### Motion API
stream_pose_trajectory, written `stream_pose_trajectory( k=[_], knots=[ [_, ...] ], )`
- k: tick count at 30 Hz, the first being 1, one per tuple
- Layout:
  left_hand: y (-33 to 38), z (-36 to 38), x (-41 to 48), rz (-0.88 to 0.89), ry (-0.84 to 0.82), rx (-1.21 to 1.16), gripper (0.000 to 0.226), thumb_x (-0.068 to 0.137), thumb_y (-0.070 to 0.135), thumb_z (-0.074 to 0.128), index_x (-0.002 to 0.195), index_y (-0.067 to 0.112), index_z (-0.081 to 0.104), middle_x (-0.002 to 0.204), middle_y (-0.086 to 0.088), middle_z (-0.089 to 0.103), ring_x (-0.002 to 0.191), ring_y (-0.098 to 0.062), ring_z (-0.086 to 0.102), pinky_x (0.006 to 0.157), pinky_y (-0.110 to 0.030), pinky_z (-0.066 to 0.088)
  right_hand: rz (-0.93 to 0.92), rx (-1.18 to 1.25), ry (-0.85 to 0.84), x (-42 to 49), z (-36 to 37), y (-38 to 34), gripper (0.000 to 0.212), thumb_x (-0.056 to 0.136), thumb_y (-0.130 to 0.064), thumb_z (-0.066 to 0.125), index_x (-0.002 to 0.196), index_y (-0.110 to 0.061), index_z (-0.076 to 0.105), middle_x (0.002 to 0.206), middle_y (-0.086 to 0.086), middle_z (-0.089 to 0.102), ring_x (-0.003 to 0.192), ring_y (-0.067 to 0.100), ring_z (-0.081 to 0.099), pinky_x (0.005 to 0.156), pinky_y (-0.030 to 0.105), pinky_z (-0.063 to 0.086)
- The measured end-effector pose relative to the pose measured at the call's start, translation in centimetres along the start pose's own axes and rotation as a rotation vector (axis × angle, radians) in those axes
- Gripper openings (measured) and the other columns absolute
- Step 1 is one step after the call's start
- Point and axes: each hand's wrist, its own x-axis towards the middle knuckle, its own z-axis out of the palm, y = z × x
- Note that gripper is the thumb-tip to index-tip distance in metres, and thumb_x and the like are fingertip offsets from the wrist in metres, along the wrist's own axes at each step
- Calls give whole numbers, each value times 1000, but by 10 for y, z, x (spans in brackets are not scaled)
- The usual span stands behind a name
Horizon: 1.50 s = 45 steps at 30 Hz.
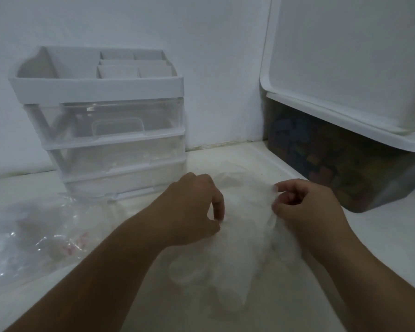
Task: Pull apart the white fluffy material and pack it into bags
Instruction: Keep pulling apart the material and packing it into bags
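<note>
A heap of white fluffy material (244,226) lies on the pale table in front of me, its edges soft and hazy. My left hand (194,207) is at its left side, thumb and fingers curled and pinching a bit of the fluff. My right hand (302,207) grips the material's upper right edge with curled fingers. Clear plastic bags (34,236) lie crumpled on the table to the left, apart from both hands.
A white plastic organiser with clear drawers (106,130) stands at the back left against the wall. A clear storage bin with colourful contents (340,164) and a raised white lid (345,68) stands at the right. The table (381,236) shows bare surface at the right.
</note>
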Motion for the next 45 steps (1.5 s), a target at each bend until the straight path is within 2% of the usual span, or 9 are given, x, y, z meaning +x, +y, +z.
stream_pose_trajectory(
  k=[11,14,20,25,29,34,37,40,45],
  knots=[
    [-5,1,3,-28,307,-283,15,81,31,79,75,38,66,143,9,51,136,-5,40,108,-36,38,-51,541,-109,-10,-12,-17,12,76,-23,81,74,-15,73,82,7,76,69,19,67,67,34,50],
    [-1,-1,2,-5,330,-363,15,81,29,80,74,33,66,123,17,64,102,15,55,94,-19,41,-15,722,-174,-9,-10,-17,9,81,-16,70,81,-8,65,86,19,75,79,32,72,72,41,57],
    [3,-7,4,-114,513,-538,15,77,21,84,69,19,72,63,5,68,55,-1,58,58,-13,46,129,800,-229,-12,-10,-32,12,92,0,60,101,-6,65,82,12,76,60,18,70,51,25,53],
    [0,-20,2,-205,625,-461,21,78,25,82,63,23,67,53,12,58,47,0,51,54,-18,38,170,649,-413,3,-23,-66,80,55,-64,73,124,-25,64,103,2,74,94,21,68,80,40,50],
    [-1,-31,2,-219,693,-442,24,79,23,80,61,22,63,48,13,51,45,-2,47,54,-20,35,-68,70,-503,12,-33,-94,118,49,-57,89,151,-37,33,135,-1,60,112,13,59,106,39,42],
    [-3,-40,-3,-174,638,-538,15,83,12,75,78,20,63,52,11,52,47,-5,47,54,-20,38,-262,-236,-415,21,-34,-98,86,75,-31,83,149,-36,40,134,4,61,100,15,63,80,20,49],
    [0,-44,-6,-91,522,-597,36,87,-1,69,111,20,52,72,-3,64,59,-11,65,59,-23,52,-162,160,-331,30,-33,-92,40,80,-30,78,119,-21,70,98,8,75,83,18,74,78,26,58],
    [2,-44,-9,-2,448,-653,66,86,-12,63,134,26,38,87,-3,66,64,-18,71,70,-44,58,-15,441,-429,34,-30,-86,65,66,-37,85,120,-7,67,102,4,76,91,17,74,89,35,58],
    [6,-41,-8,-75,454,-823,70,85,-14,65,140,22,39,80,1,65,67,-23,74,65,-25,57,44,624,-449,31,-26,-87,38,73,3,71,111,0,69,97,25,73,82,34,71,77,39,60]
  ],
)
